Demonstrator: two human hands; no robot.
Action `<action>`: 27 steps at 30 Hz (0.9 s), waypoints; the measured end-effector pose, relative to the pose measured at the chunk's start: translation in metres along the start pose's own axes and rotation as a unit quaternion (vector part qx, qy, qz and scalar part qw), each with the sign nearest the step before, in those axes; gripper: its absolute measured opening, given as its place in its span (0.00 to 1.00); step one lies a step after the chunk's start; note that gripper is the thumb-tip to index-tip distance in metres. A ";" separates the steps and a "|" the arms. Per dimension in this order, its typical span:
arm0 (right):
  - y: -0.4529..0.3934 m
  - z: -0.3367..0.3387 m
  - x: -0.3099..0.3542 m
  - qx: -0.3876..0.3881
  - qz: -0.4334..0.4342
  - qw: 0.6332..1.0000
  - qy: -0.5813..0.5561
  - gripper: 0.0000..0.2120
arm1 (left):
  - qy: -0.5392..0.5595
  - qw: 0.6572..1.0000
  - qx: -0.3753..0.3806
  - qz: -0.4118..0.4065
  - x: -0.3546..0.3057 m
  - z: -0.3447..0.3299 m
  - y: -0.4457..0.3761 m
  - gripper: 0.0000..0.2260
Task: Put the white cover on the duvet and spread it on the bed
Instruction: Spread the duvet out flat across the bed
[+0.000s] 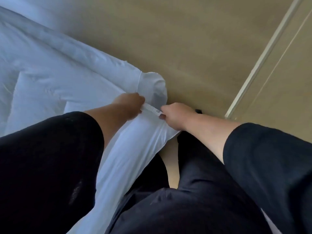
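While left hand [130, 103] and right hand [173, 115] both pinch label [152, 109] at near corner of white cover [50, 73], apparently covered already, spreading on bed left.

Both hands at the corner of a white fabric duvet [50, 68] over tan carpet [185, 39], left hand [130, 103] and right hand [175, 115] pinching a small white printed label [152, 109] between them.
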State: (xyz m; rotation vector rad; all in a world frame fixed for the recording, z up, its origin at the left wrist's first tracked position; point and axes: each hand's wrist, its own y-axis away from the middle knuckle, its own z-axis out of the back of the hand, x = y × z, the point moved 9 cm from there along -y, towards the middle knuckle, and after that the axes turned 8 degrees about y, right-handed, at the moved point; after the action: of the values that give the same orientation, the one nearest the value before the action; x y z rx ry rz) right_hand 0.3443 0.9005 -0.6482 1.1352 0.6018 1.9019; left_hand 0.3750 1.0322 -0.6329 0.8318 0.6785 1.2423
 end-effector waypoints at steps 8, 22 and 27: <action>0.016 0.135 -0.045 -0.098 -0.059 0.993 0.018 0.09 | 0.127 0.985 -0.087 0.076 -0.006 0.136 -0.006 0.22; 0.131 0.326 -0.072 -0.156 -0.161 0.973 0.053 0.08 | 0.249 0.967 -0.044 0.021 -0.015 0.223 0.049 0.13; 0.100 0.424 -0.040 -0.189 -0.123 0.968 0.109 0.13 | 0.311 0.942 -0.125 0.021 0.041 0.313 0.025 0.14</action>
State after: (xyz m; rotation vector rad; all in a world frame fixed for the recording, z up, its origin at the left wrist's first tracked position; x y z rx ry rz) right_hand 0.6867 0.8086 -0.3916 0.5865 0.4469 1.8359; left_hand 0.6273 1.0223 -0.4423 0.2279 0.9806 1.6091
